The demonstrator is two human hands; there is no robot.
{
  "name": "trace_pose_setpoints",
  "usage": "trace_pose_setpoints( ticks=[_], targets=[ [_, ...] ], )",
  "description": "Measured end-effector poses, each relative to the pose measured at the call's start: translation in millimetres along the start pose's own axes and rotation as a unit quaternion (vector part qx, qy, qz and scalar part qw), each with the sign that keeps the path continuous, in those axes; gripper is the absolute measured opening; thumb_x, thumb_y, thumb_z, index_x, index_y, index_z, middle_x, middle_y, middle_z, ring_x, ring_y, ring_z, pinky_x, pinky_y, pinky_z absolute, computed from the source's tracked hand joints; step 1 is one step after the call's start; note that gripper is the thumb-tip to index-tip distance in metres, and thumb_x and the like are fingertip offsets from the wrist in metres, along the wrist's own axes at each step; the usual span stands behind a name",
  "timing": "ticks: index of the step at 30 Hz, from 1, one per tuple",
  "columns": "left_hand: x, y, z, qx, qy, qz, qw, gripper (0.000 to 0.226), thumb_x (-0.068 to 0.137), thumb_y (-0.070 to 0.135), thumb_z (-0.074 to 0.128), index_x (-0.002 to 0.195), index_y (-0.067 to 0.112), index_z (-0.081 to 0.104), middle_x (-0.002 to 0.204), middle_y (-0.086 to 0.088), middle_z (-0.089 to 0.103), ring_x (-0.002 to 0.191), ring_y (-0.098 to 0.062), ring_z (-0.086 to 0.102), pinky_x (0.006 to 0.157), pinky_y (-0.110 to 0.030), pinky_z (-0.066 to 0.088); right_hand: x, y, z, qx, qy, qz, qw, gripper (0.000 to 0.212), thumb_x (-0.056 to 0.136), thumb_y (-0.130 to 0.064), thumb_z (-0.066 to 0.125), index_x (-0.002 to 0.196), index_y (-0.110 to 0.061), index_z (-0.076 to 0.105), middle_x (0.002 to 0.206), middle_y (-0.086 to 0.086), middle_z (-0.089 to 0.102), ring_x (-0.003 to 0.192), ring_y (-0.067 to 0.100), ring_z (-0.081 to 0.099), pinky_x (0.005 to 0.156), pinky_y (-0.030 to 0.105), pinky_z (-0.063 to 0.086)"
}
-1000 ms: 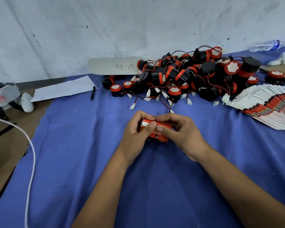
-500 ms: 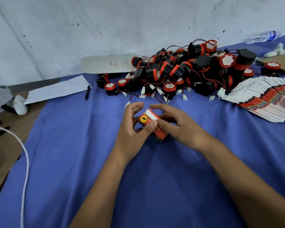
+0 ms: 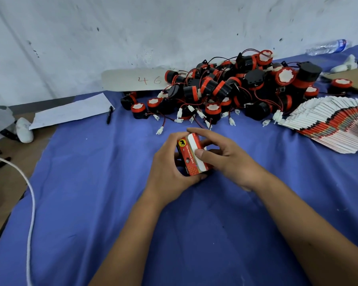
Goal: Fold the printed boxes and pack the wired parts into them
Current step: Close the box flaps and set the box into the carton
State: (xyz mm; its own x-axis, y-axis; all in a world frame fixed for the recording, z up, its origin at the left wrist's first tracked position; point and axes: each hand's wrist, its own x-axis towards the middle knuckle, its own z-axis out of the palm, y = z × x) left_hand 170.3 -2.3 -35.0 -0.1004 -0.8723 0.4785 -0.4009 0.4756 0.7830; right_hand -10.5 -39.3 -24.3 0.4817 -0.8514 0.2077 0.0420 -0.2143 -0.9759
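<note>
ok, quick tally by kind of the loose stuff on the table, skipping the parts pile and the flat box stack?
Folded red box, held in both hands: 1
Pen: 1
Sheet of paper: 1
Water bottle: 1
Card marked 46: 1
White cord: 1
Total: 6
The left hand and right hand both grip the box.

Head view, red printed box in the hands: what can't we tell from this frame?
- Red printed cardboard box: its contents are hidden by its closed walls, so it is unclear if a part is inside.
- Box underside and near end: covered by the left hand and right hand.
- Box lettering: too small to read.
- Fanned stack of flat red-and-white boxes: cut off by the right edge.
</note>
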Motion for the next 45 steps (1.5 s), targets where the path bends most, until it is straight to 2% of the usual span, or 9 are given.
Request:
trace_pose_setpoints(
  ticks=[3, 9, 15, 22, 29, 33, 37, 42, 45],
  targets=[
    [-0.2, 0.3, -2.0, -0.010, -0.010, -0.008, 1.000, 0.078, 0.068, 0.018, 0.095, 0.132, 0.031, 0.051, 0.118, 0.009, 0.071, 0.098, -0.018, 0.075, 0.071, -0.033, 0.064, 0.4, 1.2, -0.5, 0.026, -0.013, 0.001, 1.000, 0.044, 0.100, -0.013, 0.063, 0.136, -0.038, 0.060, 0.122, 0.004, 0.063, 0.106, 0.028, 0.071, 0.084, 0.034, 0.060],
    [0.9, 0.1, -1.2, 0.022, -0.006, 0.009, 1.000, 0.077, 0.069, 0.022, 0.094, 0.131, 0.031, 0.051, 0.120, 0.007, 0.068, 0.104, -0.021, 0.072, 0.077, -0.040, 0.063, -0.1, 3.0, -1.9, 0.060, -0.025, -0.001, 0.998, 0.044, 0.101, -0.008, 0.059, 0.138, -0.032, 0.059, 0.119, -0.002, 0.070, 0.111, 0.024, 0.069, 0.083, 0.032, 0.059],
    [1.2, -3.2, 0.2, 0.102, 0.028, 0.039, 0.994, 0.070, 0.072, 0.031, 0.093, 0.130, 0.030, 0.055, 0.122, 0.012, 0.058, 0.108, -0.014, 0.063, 0.080, -0.034, 0.057, -0.3, 3.2, 3.8, -0.030, 0.032, -0.030, 0.999, 0.046, 0.094, -0.015, 0.071, 0.132, -0.039, 0.061, 0.129, -0.013, 0.067, 0.112, 0.011, 0.068, 0.080, 0.025, 0.058],
    [1.8, -7.3, -4.2, 0.088, 0.037, 0.028, 0.995, 0.077, 0.068, 0.025, 0.096, 0.131, 0.026, 0.053, 0.121, 0.012, 0.060, 0.106, -0.016, 0.065, 0.081, -0.035, 0.058, 1.7, 2.8, -3.9, 0.040, 0.035, -0.026, 0.998, 0.040, 0.098, -0.006, 0.064, 0.131, -0.028, 0.065, 0.120, 0.001, 0.073, 0.094, 0.019, 0.068, 0.073, 0.029, 0.055],
    [1.5, -2.7, -3.4, 0.052, 0.024, 0.013, 0.998, 0.084, 0.063, 0.020, 0.098, 0.131, 0.029, 0.050, 0.120, 0.012, 0.063, 0.105, -0.021, 0.069, 0.080, -0.040, 0.062, 2.4, 4.1, -3.2, 0.092, 0.052, -0.014, 0.994, 0.045, 0.085, -0.017, 0.077, 0.127, -0.032, 0.070, 0.121, 0.000, 0.071, 0.100, 0.022, 0.072, 0.080, 0.034, 0.059],
    [0.4, 0.2, -2.7, 0.044, 0.030, 0.010, 0.999, 0.084, 0.062, 0.020, 0.099, 0.130, 0.030, 0.050, 0.118, 0.011, 0.066, 0.103, -0.021, 0.070, 0.079, -0.041, 0.061, 4.5, 6.7, 10.0, 0.128, 0.061, -0.012, 0.990, 0.035, 0.095, -0.013, 0.068, 0.126, -0.028, 0.070, 0.120, 0.005, 0.070, 0.101, 0.022, 0.072, 0.081, 0.031, 0.058],
    [-1.9, 1.7, 3.2, 0.033, 0.033, 0.006, 0.999, 0.084, 0.064, 0.022, 0.098, 0.132, 0.031, 0.050, 0.120, 0.013, 0.066, 0.105, -0.019, 0.070, 0.079, -0.042, 0.062, 3.8, 8.4, 19.5, 0.142, 0.078, 0.000, 0.987, 0.028, 0.098, -0.013, 0.058, 0.121, -0.026, 0.068, 0.110, -0.003, 0.070, 0.104, 0.017, 0.070, 0.080, 0.032, 0.058],
    [0.5, -1.3, 9.8, 0.057, 0.030, 0.015, 0.998, 0.080, 0.074, 0.030, 0.094, 0.137, 0.032, 0.046, 0.126, 0.010, 0.060, 0.111, -0.016, 0.066, 0.083, -0.038, 0.059, 3.8, 3.7, 27.2, 0.187, 0.079, 0.017, 0.979, 0.040, 0.104, -0.004, 0.046, 0.129, -0.027, 0.069, 0.122, 0.001, 0.071, 0.110, 0.020, 0.070, 0.083, 0.031, 0.058],
    [-0.3, -4.7, 14.1, 0.065, 0.020, 0.016, 0.998, 0.076, 0.079, 0.023, 0.087, 0.139, 0.028, 0.041, 0.126, 0.007, 0.051, 0.109, -0.014, 0.062, 0.081, -0.036, 0.058, 5.9, 1.2, 35.2, 0.184, 0.107, 0.027, 0.977, 0.045, 0.104, -0.003, 0.043, 0.130, -0.030, 0.069, 0.128, 0.002, 0.070, 0.115, 0.019, 0.068, 0.084, 0.026, 0.058]
  ],
)
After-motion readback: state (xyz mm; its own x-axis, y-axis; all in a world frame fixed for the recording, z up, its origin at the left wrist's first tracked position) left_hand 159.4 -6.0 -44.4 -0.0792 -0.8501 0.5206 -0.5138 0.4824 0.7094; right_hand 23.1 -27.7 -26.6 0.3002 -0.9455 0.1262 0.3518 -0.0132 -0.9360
